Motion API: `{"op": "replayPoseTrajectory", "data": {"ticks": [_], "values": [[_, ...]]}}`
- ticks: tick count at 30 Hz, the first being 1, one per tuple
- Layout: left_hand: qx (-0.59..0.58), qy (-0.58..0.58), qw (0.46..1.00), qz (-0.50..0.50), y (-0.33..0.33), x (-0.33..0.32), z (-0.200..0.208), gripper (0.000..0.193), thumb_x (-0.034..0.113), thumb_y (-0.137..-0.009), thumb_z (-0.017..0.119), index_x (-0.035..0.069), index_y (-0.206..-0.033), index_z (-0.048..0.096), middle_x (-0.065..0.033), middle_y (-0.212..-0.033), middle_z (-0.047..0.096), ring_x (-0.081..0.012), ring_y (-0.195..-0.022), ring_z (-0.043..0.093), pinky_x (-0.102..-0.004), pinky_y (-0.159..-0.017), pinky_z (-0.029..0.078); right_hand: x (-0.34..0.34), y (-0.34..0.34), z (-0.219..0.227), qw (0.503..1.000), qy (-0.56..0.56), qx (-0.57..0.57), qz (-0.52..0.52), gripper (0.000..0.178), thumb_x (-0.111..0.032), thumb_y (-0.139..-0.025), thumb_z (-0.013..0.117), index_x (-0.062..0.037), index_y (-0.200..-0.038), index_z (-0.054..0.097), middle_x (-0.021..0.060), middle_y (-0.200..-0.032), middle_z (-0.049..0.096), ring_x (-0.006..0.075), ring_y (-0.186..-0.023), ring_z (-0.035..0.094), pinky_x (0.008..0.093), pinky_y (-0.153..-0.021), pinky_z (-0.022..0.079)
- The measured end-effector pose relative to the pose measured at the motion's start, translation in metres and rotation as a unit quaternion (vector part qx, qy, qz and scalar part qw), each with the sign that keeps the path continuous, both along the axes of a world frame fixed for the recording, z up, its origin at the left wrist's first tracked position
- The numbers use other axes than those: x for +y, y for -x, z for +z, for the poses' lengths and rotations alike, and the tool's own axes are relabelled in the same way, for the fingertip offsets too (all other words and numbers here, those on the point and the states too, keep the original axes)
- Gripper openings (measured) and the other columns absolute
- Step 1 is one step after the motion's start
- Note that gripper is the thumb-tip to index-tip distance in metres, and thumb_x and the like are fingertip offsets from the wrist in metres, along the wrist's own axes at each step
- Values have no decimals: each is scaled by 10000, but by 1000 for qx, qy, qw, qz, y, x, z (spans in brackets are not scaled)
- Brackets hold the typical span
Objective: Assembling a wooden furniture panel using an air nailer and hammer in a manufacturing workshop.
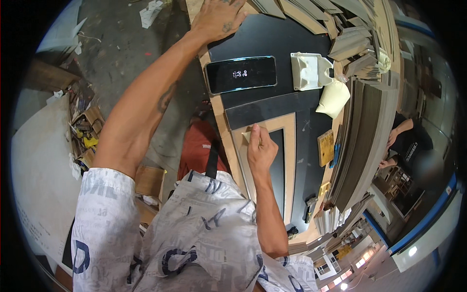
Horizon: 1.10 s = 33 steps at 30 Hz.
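My left hand (219,22) reaches far forward and lies flat at the edge of the black worktop (253,36), its fingertips partly cut off by the picture's rim. Nearer to me, my right hand (262,148) is closed in a pinch, thumb on top, on a small pale piece (246,137) mostly hidden by the fingers. It is over the near corner of a light wooden frame (289,160) with a dark inner panel (278,146). A dark flat strip (262,108) lies across the frame's far end.
A phone (241,74) lies beyond the strip, beside a white plastic holder (311,72) and a pale yellow pouch-like container (333,99). Stacked grey boards (362,141) line the right side. A yellow block (325,148) and a black tool (310,209) sit nearby. Another person (411,141) stands beyond.
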<state>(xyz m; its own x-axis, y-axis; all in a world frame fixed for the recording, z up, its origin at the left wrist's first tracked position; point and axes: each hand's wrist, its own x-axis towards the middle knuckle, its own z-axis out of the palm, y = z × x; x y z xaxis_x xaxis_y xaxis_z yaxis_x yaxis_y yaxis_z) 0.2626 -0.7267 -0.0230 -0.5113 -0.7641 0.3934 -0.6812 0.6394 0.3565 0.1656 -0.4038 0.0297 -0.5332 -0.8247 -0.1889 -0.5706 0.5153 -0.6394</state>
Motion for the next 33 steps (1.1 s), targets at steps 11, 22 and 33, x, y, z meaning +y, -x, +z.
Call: {"op": "replayPoseTrajectory", "data": {"ticks": [11,22,33], "values": [[-9,-5,1000,3,1,-1,1,445,285,-904,561,-1,-1245,572,-182,-1272,513,-360,-1216,444,-493,-1054,336,-5,12,6,999,-6,38,-6,325,-286,-1000,549,-36,-847,688,200,-686,634,372,-594,619,400,-560,473],[7,-13,1000,-4,2,2,6,420,266,-900,577,8,-1232,579,-179,-1266,516,-364,-1205,444,-488,-1051,337,-10,38,6,996,-14,81,-38,322,-272,-1011,526,-40,-845,675,189,-666,637,352,-563,617,402,-536,461],[6,11,1000,-15,3,1,8,412,236,-878,611,1,-1215,589,-180,-1245,537,-362,-1218,454,-480,-1060,343,-16,75,8,988,-3,137,-69,376,-314,-1021,521,-11,-826,627,176,-616,560,323,-527,545,379,-548,447]]}}
